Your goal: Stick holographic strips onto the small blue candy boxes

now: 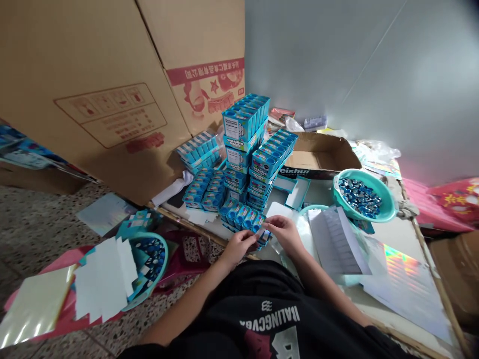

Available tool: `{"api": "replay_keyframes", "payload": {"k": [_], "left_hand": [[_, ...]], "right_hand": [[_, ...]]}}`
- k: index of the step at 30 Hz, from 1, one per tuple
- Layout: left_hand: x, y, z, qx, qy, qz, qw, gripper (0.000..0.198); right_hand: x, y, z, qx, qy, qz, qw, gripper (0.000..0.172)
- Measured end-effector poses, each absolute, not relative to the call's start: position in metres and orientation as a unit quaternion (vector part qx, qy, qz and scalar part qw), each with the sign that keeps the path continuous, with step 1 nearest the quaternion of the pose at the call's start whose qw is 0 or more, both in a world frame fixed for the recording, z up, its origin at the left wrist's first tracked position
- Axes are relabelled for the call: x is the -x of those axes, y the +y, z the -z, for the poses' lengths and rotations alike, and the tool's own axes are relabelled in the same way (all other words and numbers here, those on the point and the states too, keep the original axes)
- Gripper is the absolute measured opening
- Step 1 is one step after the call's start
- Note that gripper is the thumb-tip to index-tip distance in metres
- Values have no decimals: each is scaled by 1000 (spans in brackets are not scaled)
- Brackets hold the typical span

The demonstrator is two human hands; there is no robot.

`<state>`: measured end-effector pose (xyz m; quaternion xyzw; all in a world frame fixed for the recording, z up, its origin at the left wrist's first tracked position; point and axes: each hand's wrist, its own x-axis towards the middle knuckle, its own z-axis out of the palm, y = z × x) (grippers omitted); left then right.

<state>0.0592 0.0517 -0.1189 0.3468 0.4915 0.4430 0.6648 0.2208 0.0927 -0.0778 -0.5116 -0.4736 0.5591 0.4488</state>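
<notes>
My left hand (241, 245) and my right hand (283, 233) meet low in the middle of the head view, fingers pinched together. Between their fingertips is a small pale flap (261, 232), apparently part of a small blue box at the near end of a row; the fingers partly cover it. That row of blue candy boxes (239, 217) stands just beyond my left hand. Behind it rise tall stacks of blue candy boxes (236, 155), some marked "CARAMELO MACIZO". To the right of my right hand, white card sheets (335, 239) lie over a teal basin.
A teal basin (391, 209) of blue wrapped candies sits at right, near an open cardboard box (318, 149). Large cartons (93, 70) wall off the left. At lower left, white cards (101, 284) rest beside another teal basin (164, 249). A holographic sheet (407, 284) lies at right.
</notes>
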Motion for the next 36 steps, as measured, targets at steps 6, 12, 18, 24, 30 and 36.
{"api": "replay_keyframes", "payload": {"k": [6, 12, 18, 24, 30, 36], "left_hand": [[-57, 53, 133, -407, 532, -451, 590, 31], [-54, 49, 121, -385, 522, -467, 601, 41], [-52, 46, 116, -325, 483, -497, 643, 42], [-46, 44, 122, -308, 470, -512, 650, 28], [-40, 44, 120, -377, 499, -464, 628, 31], [-36, 41, 120, -489, 528, -396, 570, 37]], "right_hand": [[-219, 97, 87, 532, -478, -559, 420, 29], [-221, 98, 82, 522, -451, -587, 424, 35], [-219, 99, 76, 496, -376, -653, 432, 41], [-214, 97, 73, 477, -341, -683, 435, 41], [-213, 96, 73, 501, -384, -649, 425, 40], [-211, 97, 78, 517, -479, -578, 411, 40]]}}
